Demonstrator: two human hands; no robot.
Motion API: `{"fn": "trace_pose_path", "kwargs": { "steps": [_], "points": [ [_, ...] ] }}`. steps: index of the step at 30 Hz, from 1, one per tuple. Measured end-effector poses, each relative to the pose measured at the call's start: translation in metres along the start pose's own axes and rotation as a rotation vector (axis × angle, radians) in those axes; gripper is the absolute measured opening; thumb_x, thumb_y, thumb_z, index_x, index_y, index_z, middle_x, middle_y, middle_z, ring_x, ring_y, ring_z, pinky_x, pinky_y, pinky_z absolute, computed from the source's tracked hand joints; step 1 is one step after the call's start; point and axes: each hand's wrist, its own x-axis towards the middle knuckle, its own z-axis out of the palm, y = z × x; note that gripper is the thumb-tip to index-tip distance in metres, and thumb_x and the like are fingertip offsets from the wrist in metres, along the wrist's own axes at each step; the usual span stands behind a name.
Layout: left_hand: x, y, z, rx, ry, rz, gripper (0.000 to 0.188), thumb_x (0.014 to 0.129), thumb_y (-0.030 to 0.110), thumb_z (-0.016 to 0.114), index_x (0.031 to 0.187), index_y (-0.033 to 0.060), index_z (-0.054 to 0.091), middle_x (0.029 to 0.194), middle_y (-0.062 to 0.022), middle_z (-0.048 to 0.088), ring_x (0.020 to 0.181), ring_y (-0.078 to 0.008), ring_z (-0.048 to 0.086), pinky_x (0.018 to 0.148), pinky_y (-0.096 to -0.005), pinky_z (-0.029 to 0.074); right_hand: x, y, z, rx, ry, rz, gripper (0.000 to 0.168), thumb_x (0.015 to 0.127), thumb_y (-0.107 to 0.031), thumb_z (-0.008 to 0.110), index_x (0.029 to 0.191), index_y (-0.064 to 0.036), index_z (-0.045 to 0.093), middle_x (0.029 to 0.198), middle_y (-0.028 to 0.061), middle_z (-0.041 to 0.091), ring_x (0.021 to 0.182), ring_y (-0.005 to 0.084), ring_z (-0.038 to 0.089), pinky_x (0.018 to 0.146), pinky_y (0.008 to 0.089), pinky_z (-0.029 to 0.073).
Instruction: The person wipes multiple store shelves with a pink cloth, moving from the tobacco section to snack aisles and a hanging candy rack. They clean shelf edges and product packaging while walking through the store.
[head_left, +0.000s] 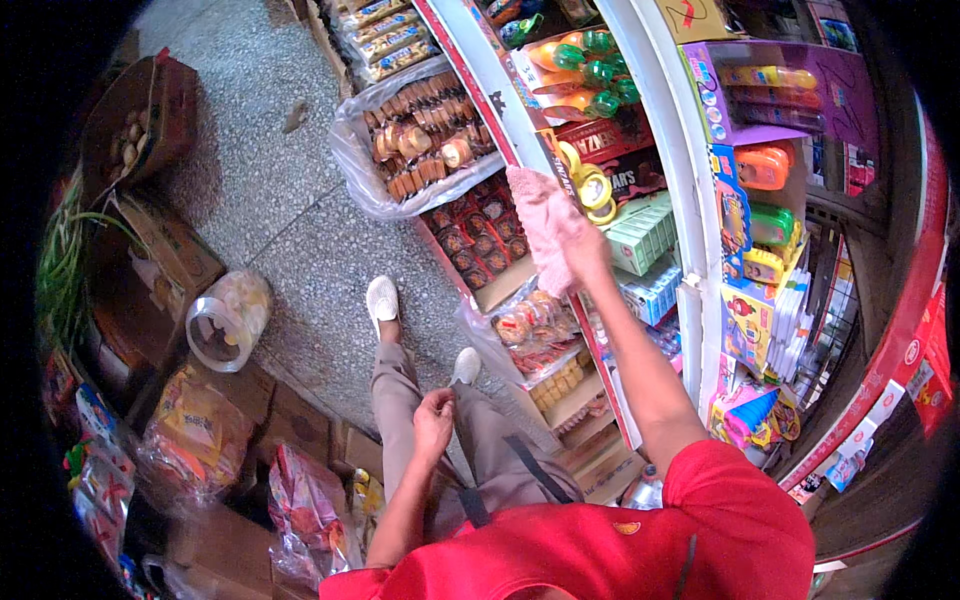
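Note:
My right hand (587, 247) reaches forward and presses a pink cloth (538, 217) onto the white shelf ledge (517, 112) with its red edge strip. Just beyond the cloth sit yellow round tubs (595, 191) and light green boxes (642, 234). Below the ledge, on the floor side, are a plastic-lined box of wrapped snacks (431, 135) and a carton of red-packed sweets (480, 232). My left hand (435, 420) hangs in front of my thigh, its fingers loosely curled, with nothing visible in it.
Carrot-shaped containers (592, 67) and toy packs (765, 225) fill the shelves at right. At left on the speckled floor (300, 217) stand a clear plastic jar (234, 322) and cardboard boxes (169, 240). Bagged goods (199, 427) lie near my legs.

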Motion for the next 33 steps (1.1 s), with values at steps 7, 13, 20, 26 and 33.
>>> {"fn": "trace_pose_path", "kwargs": {
  "steps": [7,13,20,26,33],
  "points": [
    [-0.012,-0.002,0.026,0.081,-0.005,0.052,0.026,0.086,0.006,0.059,0.11,-0.0002,0.066,0.103,-0.0152,0.07,0.098,-0.0266,0.068,0.089,-0.0356,0.051,0.058,-0.059,-0.069,0.735,1.005,-0.129,0.042,0.093,-0.033,0.062,0.1,0.008,0.064,0.089,0.0177,0.07,0.082,0.0277,0.066,0.075,0.0412,0.051],
    [-0.015,0.001,0.017,0.104,-0.034,0.035,0.025,0.087,0.006,0.059,0.11,0.0,0.067,0.101,-0.0154,0.07,0.095,-0.0252,0.067,0.088,-0.0349,0.051,0.038,-0.103,0.032,0.693,-0.354,-0.203,0.028,0.088,-0.023,0.066,0.105,0.0,0.069,0.089,0.01,0.072,0.077,0.0172,0.066,0.069,0.0367,0.053],
    [-0.015,0.027,-0.015,0.104,0.019,0.211,0.022,0.09,0.001,0.058,0.111,-0.0028,0.065,0.1,-0.0078,0.07,0.093,-0.0139,0.063,0.085,-0.0288,0.049,-0.101,-0.208,-0.084,0.598,0.009,-1.398,0.027,0.088,-0.016,0.065,0.113,-0.008,0.068,0.121,0.011,0.065,0.099,0.0193,0.067,0.083,0.0333,0.054],
    [-0.002,0.046,-0.036,-0.1,-0.022,0.095,0.021,0.091,0.003,0.058,0.11,-0.003,0.065,0.101,-0.0099,0.07,0.092,-0.0164,0.065,0.085,-0.0294,0.05,-0.023,-0.136,-0.073,0.904,0.184,-0.295,0.025,0.084,-0.016,0.067,0.107,-0.006,0.067,0.109,0.012,0.066,0.095,0.0205,0.066,0.083,0.0341,0.053],
    [0.023,0.02,-0.052,0.18,-0.077,0.063,0.025,0.093,0.004,0.06,0.117,-0.0024,0.061,0.106,-0.0089,0.067,0.099,-0.0191,0.063,0.093,-0.0297,0.048,-0.157,-0.23,-0.07,0.729,-1.155,-0.771,0.035,0.075,-0.018,0.072,0.108,-0.006,0.066,0.106,0.0129,0.066,0.102,0.026,0.064,0.088,0.038,0.05]
  ]
}}
